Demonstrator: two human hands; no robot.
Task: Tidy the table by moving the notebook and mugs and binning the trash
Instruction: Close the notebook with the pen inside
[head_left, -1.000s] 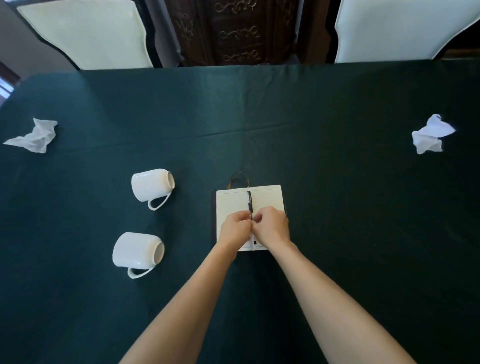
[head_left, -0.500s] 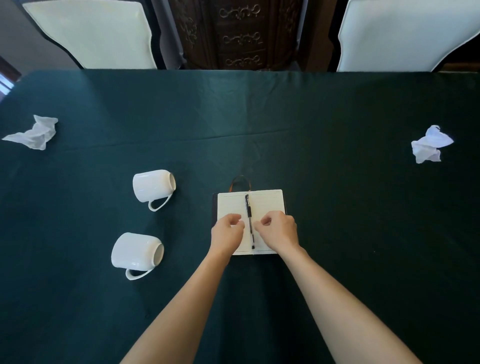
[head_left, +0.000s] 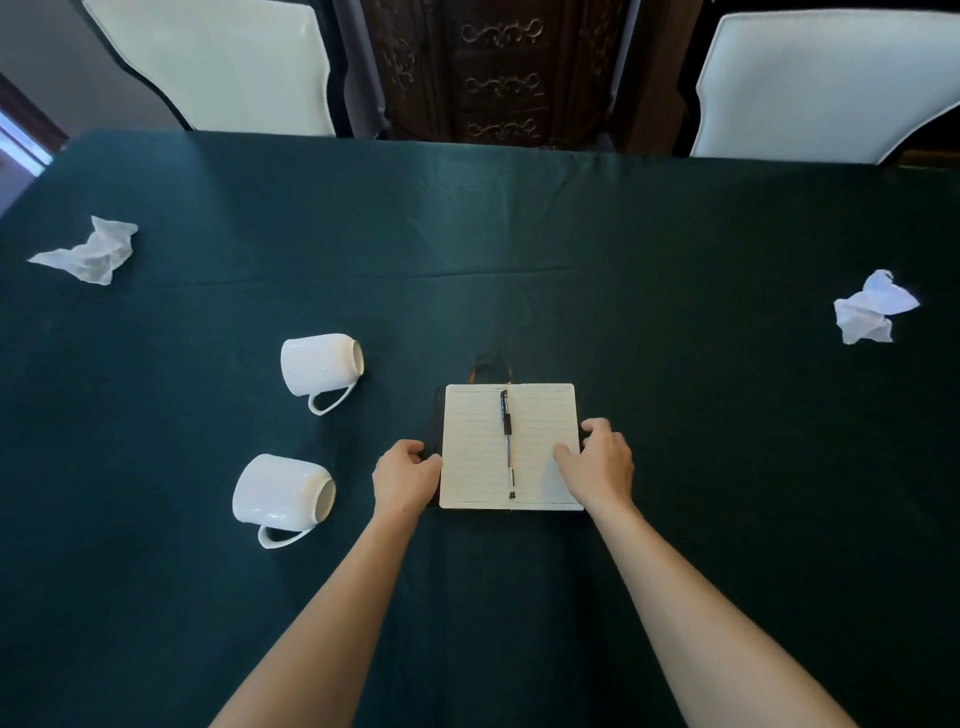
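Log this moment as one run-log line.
left hand: on notebook left edge | right hand: on right edge | pen: in crease | mugs, tissues: untouched

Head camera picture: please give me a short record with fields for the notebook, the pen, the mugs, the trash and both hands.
notebook: open lined-paper notebook with dark cover, flat on the dark green tablecloth
pen: black ballpoint pen, lying along the centre fold
mugs: two white ceramic mugs, far and near, both on their sides, left of the notebook
trash: crumpled white tissues at far left and far right
left hand: at the notebook's left edge
right hand: at its right edge, thumb on the page
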